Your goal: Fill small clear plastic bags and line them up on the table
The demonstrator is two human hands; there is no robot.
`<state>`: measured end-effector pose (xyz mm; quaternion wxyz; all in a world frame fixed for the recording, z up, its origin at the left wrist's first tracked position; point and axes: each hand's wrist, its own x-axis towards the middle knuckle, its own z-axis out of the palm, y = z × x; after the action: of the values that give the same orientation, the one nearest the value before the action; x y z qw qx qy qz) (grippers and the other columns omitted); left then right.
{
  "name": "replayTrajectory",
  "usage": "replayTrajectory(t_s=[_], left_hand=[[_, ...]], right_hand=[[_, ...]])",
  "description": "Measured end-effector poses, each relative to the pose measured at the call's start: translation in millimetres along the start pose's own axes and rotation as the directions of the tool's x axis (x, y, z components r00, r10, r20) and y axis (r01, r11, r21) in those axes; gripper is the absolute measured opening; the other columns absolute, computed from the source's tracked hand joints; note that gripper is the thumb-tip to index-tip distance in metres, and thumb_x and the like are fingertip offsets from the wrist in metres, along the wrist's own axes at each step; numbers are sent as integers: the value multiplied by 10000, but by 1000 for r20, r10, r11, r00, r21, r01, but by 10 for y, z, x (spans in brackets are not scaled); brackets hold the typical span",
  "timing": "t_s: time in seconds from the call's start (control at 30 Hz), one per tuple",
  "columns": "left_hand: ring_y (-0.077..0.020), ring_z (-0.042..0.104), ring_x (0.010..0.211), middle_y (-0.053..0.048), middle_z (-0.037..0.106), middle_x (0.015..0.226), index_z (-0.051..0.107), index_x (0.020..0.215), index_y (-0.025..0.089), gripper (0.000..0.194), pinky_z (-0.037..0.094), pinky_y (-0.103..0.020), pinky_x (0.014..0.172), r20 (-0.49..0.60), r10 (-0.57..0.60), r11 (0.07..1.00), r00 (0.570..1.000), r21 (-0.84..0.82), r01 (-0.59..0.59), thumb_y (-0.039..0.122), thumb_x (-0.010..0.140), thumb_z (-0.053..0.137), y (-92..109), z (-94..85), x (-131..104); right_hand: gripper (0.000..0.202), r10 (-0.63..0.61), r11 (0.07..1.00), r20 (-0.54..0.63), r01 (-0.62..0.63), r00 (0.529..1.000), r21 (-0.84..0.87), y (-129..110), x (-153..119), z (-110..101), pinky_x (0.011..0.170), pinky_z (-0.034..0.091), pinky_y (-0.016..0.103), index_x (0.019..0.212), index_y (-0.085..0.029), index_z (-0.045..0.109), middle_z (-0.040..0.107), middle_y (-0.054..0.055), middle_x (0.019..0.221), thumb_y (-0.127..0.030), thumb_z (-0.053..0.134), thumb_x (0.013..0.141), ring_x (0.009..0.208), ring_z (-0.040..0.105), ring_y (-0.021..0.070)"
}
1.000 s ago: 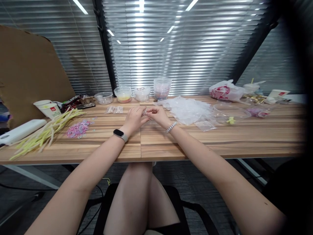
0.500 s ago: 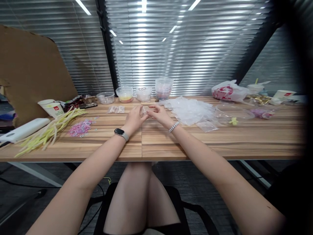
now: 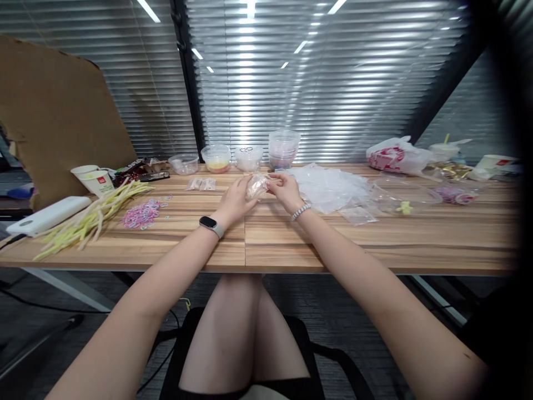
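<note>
Between my hands is a small clear plastic bag (image 3: 257, 187), shiny and crinkled, with something pale inside that I cannot make out. My left hand (image 3: 235, 200) closes on its left side. The fingertips of my right hand (image 3: 286, 191) pinch its right edge. Two similar small filled bags (image 3: 201, 184) lie flat on the table to the left. Just right of my right hand spreads a pile of flat, clear plastic bags (image 3: 331, 186). Pink and purple small rings (image 3: 141, 214) lie heaped on the left.
Clear plastic tubs (image 3: 215, 159) line the back of the wooden table (image 3: 283, 244). Yellow and cream fuzzy stems (image 3: 89, 222), a white power strip (image 3: 50, 215) and paper cups (image 3: 97, 182) occupy the left. On the right are a carrier bag (image 3: 395, 155) and a yellow piece (image 3: 403, 208).
The bag between my hands has turned and shows more of its shiny side. My right hand has shifted slightly right. The whole view has also shifted a little.
</note>
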<state>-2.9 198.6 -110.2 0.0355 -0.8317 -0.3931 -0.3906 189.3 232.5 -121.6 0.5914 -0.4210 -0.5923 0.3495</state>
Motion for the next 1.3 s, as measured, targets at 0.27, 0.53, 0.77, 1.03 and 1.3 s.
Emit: replayTrajectory(t_s=[0.27,0.53,0.77,1.03,1.3], left_hand=[[-238,439,1251,-65,416,1394,519,1307,245,505,384,-354,1058,101,170,983,980,51,-176,299,817,632,14,-35,-38],[-236,504,1156,-95,559,1237,608,1160,189,379,388,-337,1006,146,-182,940,972,317,128,435,884,525,-239,10,14],[-332,553,1060,-227,601,1088,596,1107,60,607,405,-420,919,215,-481,811,850,476,339,592,877,417,-549,49,-65],[-362,499,1127,-228,559,1165,604,1095,98,641,364,-484,947,236,-435,827,869,486,282,634,882,325,-378,61,-45],[-349,473,1205,-220,508,1296,535,1225,93,782,303,-481,1037,382,-452,856,806,439,272,738,832,334,-684,68,15]], right_hand=[[500,49,999,-65,-50,997,-18,130,91,-77,732,566,307,1199,-121,519,653,68,860,-296,679,759,755,654,145],[480,34,987,-72,-45,997,-156,130,76,-71,740,531,303,1254,-148,475,638,97,1013,-394,558,850,867,635,161],[520,-52,936,-36,36,998,-350,151,66,-88,844,498,351,1269,-145,485,614,91,1045,-380,584,816,933,596,187],[484,-156,810,125,200,980,-551,46,-58,-77,869,458,349,1293,-153,490,620,86,1072,-364,533,859,926,589,187],[459,-153,614,465,452,872,-647,-2,-212,-19,924,426,336,1271,-139,547,587,113,1199,-344,554,860,1048,556,225]])
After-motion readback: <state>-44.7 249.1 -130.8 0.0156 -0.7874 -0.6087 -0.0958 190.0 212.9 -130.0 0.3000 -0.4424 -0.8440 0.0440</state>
